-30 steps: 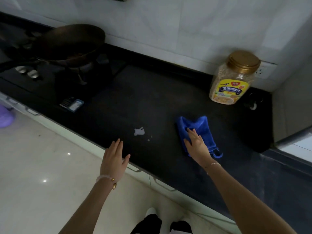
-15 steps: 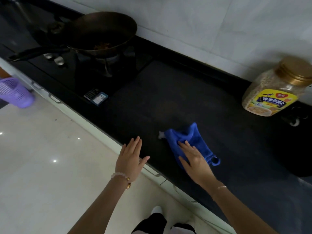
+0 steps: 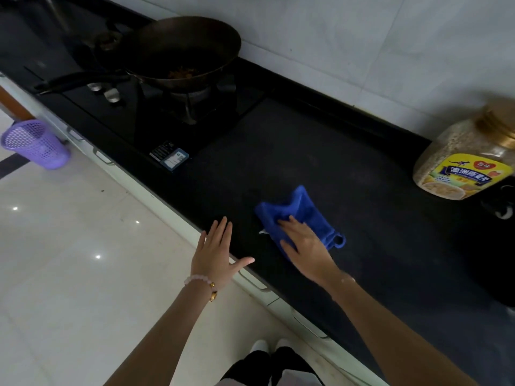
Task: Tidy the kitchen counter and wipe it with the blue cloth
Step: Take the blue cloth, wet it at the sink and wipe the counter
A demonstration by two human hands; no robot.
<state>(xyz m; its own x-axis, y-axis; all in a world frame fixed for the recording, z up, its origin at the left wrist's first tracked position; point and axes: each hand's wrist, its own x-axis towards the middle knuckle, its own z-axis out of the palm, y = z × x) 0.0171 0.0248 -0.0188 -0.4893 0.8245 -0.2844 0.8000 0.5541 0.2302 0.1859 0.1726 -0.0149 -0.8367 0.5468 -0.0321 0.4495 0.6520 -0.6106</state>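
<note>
a person's right hand presses flat on a blue cloth on the black kitchen counter, fingers straight and slightly spread, not curled round the fabric. the cloth lies bunched near the counter's front edge, with its hanging loop poking out to the right of the hand. a small white scrap shows at its left edge.

the left hand, a pale bead bracelet at the wrist, is open, fingers straight and thumb splayed. it is over the counter's front edge just left of the cloth and apart from it; whether it touches the surface cannot be told.

at the far left of the counter a dark wok with brown remains in its bottom sits on a gas hob, which carries a label sticker at its near corner. a clear plastic jar of cereal with a gold lid stands by the white tiled wall at right, well apart from the cloth. a purple mesh basket is seen at the cabinet fronts above the pale tiled floor.
</note>
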